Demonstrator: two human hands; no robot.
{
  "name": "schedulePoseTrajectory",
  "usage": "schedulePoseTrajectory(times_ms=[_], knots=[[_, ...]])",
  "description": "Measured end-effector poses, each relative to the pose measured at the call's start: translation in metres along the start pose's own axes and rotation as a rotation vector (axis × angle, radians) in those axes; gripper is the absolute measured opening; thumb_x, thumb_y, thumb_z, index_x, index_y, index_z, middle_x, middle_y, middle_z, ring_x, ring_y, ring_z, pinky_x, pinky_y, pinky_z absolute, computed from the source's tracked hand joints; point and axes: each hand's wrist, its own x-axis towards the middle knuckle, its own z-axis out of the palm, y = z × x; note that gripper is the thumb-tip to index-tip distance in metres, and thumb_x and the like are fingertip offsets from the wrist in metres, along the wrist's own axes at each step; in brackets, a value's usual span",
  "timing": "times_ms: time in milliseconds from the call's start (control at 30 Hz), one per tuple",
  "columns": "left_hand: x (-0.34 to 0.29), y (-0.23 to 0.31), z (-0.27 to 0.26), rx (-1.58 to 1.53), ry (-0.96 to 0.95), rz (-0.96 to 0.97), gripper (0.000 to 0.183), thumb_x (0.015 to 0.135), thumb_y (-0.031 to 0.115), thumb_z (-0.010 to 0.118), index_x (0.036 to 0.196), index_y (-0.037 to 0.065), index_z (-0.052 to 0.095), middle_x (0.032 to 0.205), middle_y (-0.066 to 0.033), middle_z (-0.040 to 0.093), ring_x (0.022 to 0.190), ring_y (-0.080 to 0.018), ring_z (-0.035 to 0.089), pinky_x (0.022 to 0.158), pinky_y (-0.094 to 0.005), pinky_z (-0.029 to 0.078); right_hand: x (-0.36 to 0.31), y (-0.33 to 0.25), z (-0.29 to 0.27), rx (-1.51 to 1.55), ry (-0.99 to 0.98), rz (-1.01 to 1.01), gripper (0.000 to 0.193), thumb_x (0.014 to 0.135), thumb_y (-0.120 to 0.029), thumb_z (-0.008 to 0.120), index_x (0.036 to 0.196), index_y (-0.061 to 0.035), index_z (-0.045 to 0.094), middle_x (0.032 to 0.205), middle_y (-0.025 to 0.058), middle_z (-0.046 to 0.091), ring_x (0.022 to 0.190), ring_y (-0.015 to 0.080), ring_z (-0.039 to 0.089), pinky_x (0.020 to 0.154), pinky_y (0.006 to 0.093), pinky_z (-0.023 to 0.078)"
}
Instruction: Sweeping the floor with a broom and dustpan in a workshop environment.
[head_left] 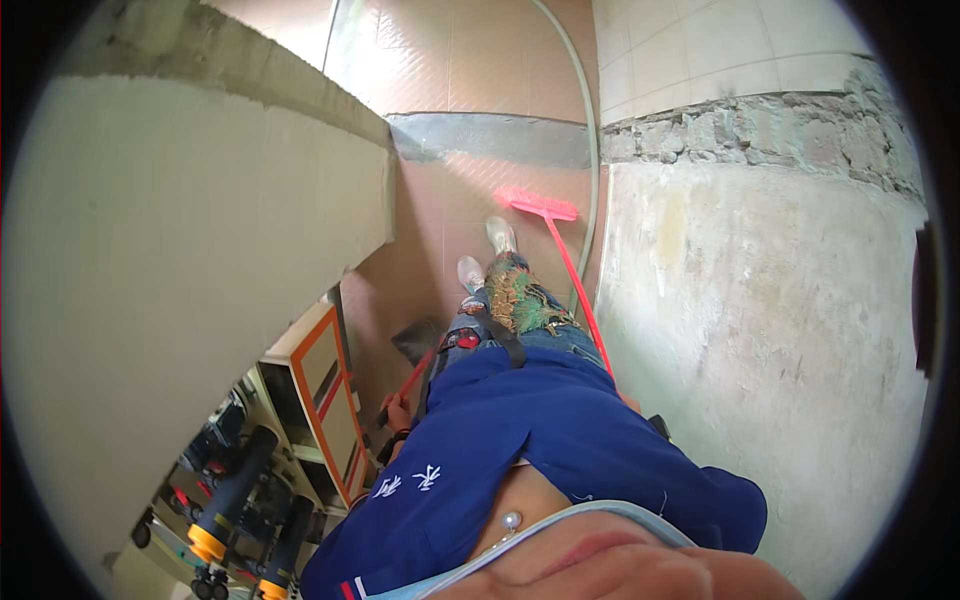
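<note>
My left hand [397,411] is low at my left side, closed around the red handle of a long-handled dustpan. The dark pan of this dustpan [414,341] is beside my left leg. On my right, a pink-red broom [577,272] slants up from the floor along my leg. Its bristle head rests on the tiles just ahead of my shoes. Only a sliver of my right hand [630,404] shows at the upper end of the broom handle; my blue top hides most of it, and it appears closed on the handle.
A pale hose [591,130] runs along the right side of the tiled floor [460,85], beside a rough plastered wall [740,290]. A grey threshold strip [490,138] crosses ahead. To the left are a thick wall [200,230], an orange-edged cabinet [325,400] and wheeled equipment [235,490].
</note>
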Motion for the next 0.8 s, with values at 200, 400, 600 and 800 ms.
schedulePoseTrajectory(times_ms=[200,400,600,800], knots=[[-0.033,0.008,-0.023,0.047,-0.012,0.029,0.019,0.08,0.003,0.056,0.099,0.004,0.05,0.089,-0.0078,0.052,0.07,-0.016,0.056,0.06,-0.0253,0.052,0.095,-0.103,-0.012,-0.172,0.086,-0.112,0.032,0.089,-0.032,0.041,0.088,-0.003,0.056,0.051,0.0113,0.049,0.049,0.0208,0.055,0.046,0.035,0.04],[-0.096,0.019,-0.018,0.026,0.019,0.108,0.018,0.081,0.001,0.055,0.098,0.004,0.05,0.088,-0.0066,0.05,0.074,-0.0152,0.055,0.067,-0.0237,0.051,0.314,-0.186,0.014,-0.108,0.166,-0.364,0.025,0.088,-0.028,0.041,0.091,-0.0069,0.055,0.056,0.0102,0.052,0.042,0.0208,0.051,0.039,0.0344,0.041],[-0.122,-0.008,-0.03,0.004,-0.016,0.202,0.014,0.081,0.0,0.055,0.094,0.003,0.052,0.09,-0.0069,0.051,0.075,-0.015,0.054,0.069,-0.0237,0.049,0.347,-0.205,0.021,0.075,-0.051,-0.038,0.023,0.088,-0.03,0.04,0.088,-0.0097,0.052,0.046,0.0019,0.041,0.031,0.0142,0.04,0.028,0.0295,0.034],[-0.104,-0.021,-0.037,0.088,-0.072,0.265,0.016,0.078,0.001,0.057,0.094,0.002,0.055,0.089,-0.0068,0.052,0.074,-0.0144,0.053,0.069,-0.0245,0.046,0.217,-0.002,0.041,-0.238,0.158,-0.329,0.034,0.087,-0.032,0.043,0.085,-0.0014,0.056,0.056,0.0144,0.053,0.053,0.0263,0.057,0.051,0.0405,0.043]])
